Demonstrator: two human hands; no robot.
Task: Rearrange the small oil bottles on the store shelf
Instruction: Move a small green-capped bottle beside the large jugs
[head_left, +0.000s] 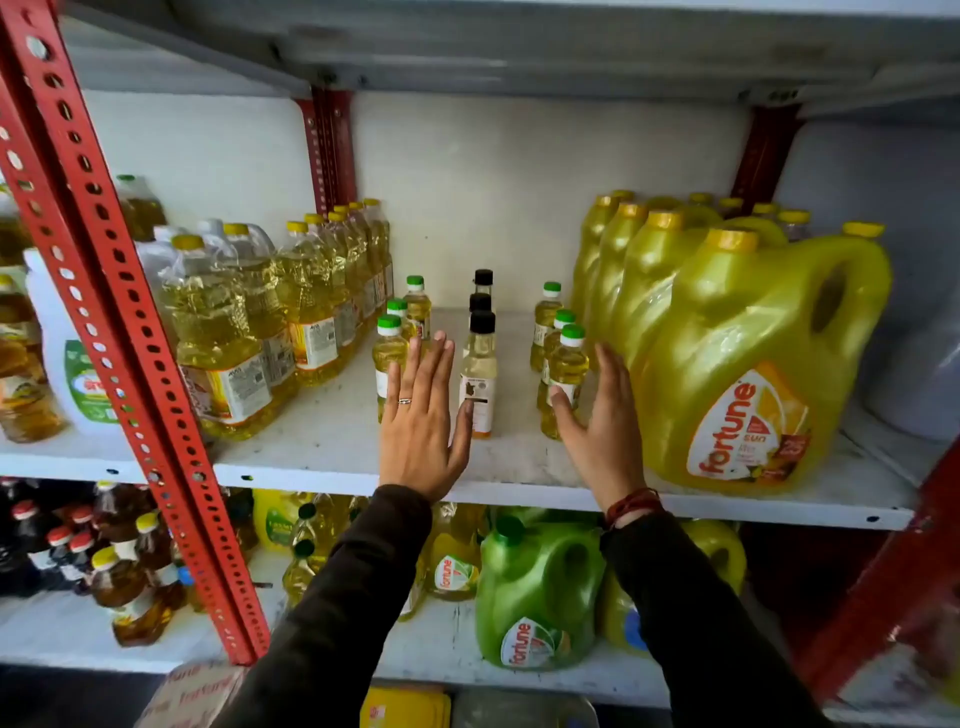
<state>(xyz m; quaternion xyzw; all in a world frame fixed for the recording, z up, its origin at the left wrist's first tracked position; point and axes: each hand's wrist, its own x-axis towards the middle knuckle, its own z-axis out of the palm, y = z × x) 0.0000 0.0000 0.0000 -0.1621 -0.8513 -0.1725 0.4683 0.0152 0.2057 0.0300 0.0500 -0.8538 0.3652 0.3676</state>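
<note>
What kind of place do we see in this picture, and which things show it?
Most likely a grocery shop's cooking-oil section. Red slotted metal uprights carry white shelves stocked with many identical items: large yellow Fortune plastic jugs, clear yellow-capped oil bottles and rows of small green-capped oil bottles.

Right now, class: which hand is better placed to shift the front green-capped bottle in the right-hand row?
The right hand. Its thumb already lies against that front green-capped bottle, fingers open beside it. The left hand is open by the left row, with the black-capped bottle between.
</note>
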